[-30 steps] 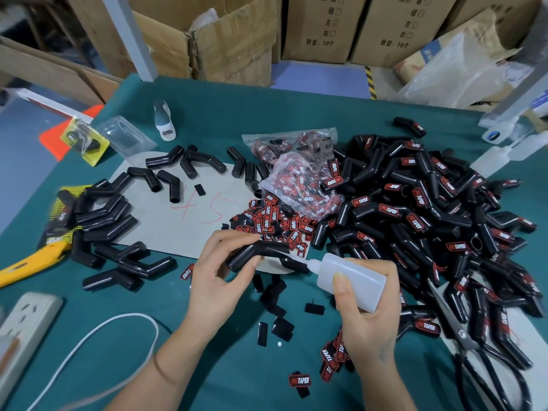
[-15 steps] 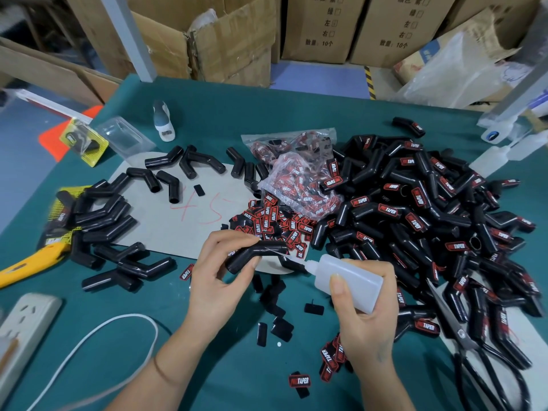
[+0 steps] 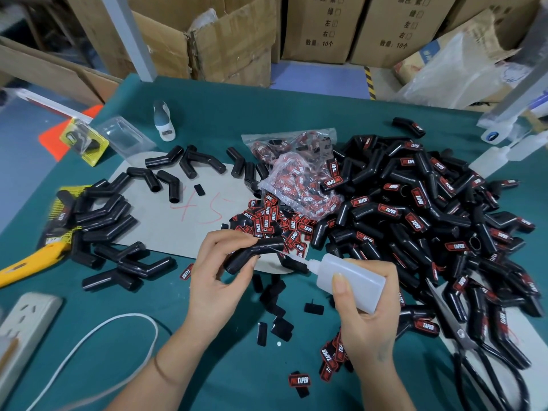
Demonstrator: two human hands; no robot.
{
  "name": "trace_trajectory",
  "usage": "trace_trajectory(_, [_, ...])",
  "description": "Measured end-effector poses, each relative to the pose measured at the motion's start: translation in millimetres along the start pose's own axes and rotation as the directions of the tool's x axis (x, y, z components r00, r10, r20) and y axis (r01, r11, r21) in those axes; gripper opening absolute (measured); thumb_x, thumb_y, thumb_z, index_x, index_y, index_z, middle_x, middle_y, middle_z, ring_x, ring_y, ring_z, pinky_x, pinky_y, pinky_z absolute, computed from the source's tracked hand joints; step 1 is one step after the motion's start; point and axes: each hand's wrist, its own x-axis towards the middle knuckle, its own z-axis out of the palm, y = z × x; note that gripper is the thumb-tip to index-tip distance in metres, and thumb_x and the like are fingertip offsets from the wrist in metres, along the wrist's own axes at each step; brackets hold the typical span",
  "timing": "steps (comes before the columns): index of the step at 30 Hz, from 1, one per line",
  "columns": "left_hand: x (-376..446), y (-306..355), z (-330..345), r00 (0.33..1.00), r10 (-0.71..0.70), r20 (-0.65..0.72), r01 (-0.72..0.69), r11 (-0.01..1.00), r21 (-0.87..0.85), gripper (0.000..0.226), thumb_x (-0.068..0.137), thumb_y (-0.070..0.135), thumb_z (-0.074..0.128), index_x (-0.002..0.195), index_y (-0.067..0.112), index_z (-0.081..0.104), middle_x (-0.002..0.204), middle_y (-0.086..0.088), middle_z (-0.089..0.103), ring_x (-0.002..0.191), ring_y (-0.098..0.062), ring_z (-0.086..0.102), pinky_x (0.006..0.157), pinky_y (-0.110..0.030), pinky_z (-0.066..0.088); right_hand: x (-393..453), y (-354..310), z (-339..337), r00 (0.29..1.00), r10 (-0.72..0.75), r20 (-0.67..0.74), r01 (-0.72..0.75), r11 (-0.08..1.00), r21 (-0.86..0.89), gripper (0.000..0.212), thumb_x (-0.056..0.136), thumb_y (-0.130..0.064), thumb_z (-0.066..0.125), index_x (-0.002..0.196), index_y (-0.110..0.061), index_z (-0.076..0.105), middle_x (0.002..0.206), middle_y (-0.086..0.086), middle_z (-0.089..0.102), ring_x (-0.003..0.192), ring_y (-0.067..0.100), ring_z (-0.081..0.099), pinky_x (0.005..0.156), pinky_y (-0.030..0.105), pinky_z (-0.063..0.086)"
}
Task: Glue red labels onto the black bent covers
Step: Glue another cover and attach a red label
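My left hand (image 3: 218,280) pinches a black bent cover (image 3: 252,254) between thumb and fingertips, held just above the near middle of the bench (image 3: 237,114). My right hand (image 3: 367,315) is wrapped round a white glue bottle (image 3: 350,281), its thin nozzle touching the cover's upper arm. Loose red labels (image 3: 275,222) lie heaped just behind the cover, with a clear bag of labels (image 3: 299,185) beyond them. Labelled covers (image 3: 421,209) pile up toward the right edge; plain covers (image 3: 100,215) sit toward the left edge.
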Motion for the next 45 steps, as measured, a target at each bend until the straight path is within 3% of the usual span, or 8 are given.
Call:
trace_trajectory(3, [-1.5,-0.3,0.7,1.000,0.009,0.004,-0.009,1.000,0.000,0.045,0.092,0.011,0.072,0.123,0.043,0.068,0.121,0.009,0.061,0.114,-0.023,0.065,0.098,-0.041,0.052,0.1,-2.4,1.1,0.999,-0.032,0.006,0.032,0.999,-0.013,0.026,0.088,-0.036,0.066,0.104,-0.053,0.056,0.102,-0.022,0.068,0.074,-0.004,0.065,0.056,0.010,0.049])
trace_trajectory(6, [-2.9,-1.1,0.9,1.000,0.009,0.006,-0.009,1.000,0.000,0.045,0.092,0.010,0.072,0.122,0.043,0.068,0.121,0.008,0.061,0.114,-0.023,0.065,0.097,-0.043,0.053,-0.1,-1.3,-0.3,1.000,-0.006,0.002,0.006,1.000,-0.001,0.024,0.087,-0.039,0.067,0.102,-0.054,0.057,0.101,-0.018,0.068,0.071,0.000,0.064,0.053,0.014,0.049])
trace_trajectory(11, [-3.3,-1.3,0.5,1.000,0.021,0.009,-0.021,1.000,0.015,0.043,0.093,0.012,0.072,0.123,0.043,0.068,0.122,0.010,0.061,0.116,-0.022,0.064,0.100,-0.040,0.051,0.1,-2.7,1.2,0.999,-0.041,0.020,0.042,0.999,-0.027,0.026,0.088,-0.036,0.066,0.104,-0.054,0.055,0.103,-0.025,0.067,0.078,-0.006,0.064,0.057,0.009,0.048])
trace_trajectory(17, [-3.9,-1.3,0.2,1.000,0.005,0.009,-0.005,1.000,0.021,0.032,0.092,0.011,0.072,0.116,0.032,0.070,0.121,0.010,0.061,0.114,-0.022,0.064,0.097,-0.044,0.053,-0.9,0.9,-1.1,1.000,-0.005,-0.008,0.005,1.000,-0.025,0.023,0.087,-0.040,0.067,0.103,-0.053,0.057,0.101,-0.020,0.069,0.073,0.000,0.065,0.056,0.014,0.049])
trace_trajectory(20, [-3.4,-0.8,0.7,1.000,0.011,0.009,-0.011,1.000,0.022,0.032,0.092,0.011,0.071,0.116,0.032,0.069,0.122,0.011,0.061,0.114,-0.021,0.064,0.097,-0.043,0.053,-0.5,-1.8,1.0,0.999,-0.037,0.018,0.037,0.999,-0.040,0.025,0.088,-0.037,0.066,0.104,-0.054,0.056,0.100,-0.024,0.068,0.074,-0.006,0.063,0.056,0.010,0.048])
trace_trajectory(26, [-3.9,-1.5,-0.2,1.000,0.012,0.003,-0.012,1.000,0.022,0.032,0.093,0.012,0.072,0.117,0.033,0.069,0.121,0.010,0.061,0.114,-0.023,0.065,0.094,-0.051,0.054,0.0,0.8,-1.6,1.000,-0.002,-0.010,0.002,1.000,-0.027,0.021,0.087,-0.041,0.067,0.102,-0.052,0.057,0.099,-0.020,0.069,0.069,0.001,0.063,0.053,0.017,0.049])
trace_trajectory(36, [-3.1,-0.9,-0.5,1.000,0.030,-0.009,-0.030,0.999,0.029,0.037,0.094,0.013,0.071,0.119,0.040,0.068,0.122,0.012,0.060,0.114,-0.022,0.064,0.097,-0.042,0.053,0.7,-0.7,-1.1,1.000,-0.018,-0.008,0.018,0.999,-0.030,0.022,0.088,-0.039,0.066,0.103,-0.052,0.056,0.100,-0.020,0.068,0.071,0.001,0.065,0.053,0.016,0.050])
trace_trajectory(45, [-4.4,-2.4,0.6,0.999,0.030,-0.019,-0.029,0.999,0.016,0.039,0.095,0.015,0.072,0.122,0.042,0.068,0.121,0.008,0.061,0.113,-0.025,0.065,0.095,-0.047,0.054,0.2,0.1,-1.7,1.000,-0.010,-0.022,0.009,1.000,-0.023,0.022,0.087,-0.039,0.067,0.103,-0.052,0.057,0.100,-0.019,0.069,0.073,0.000,0.065,0.055,0.013,0.049])
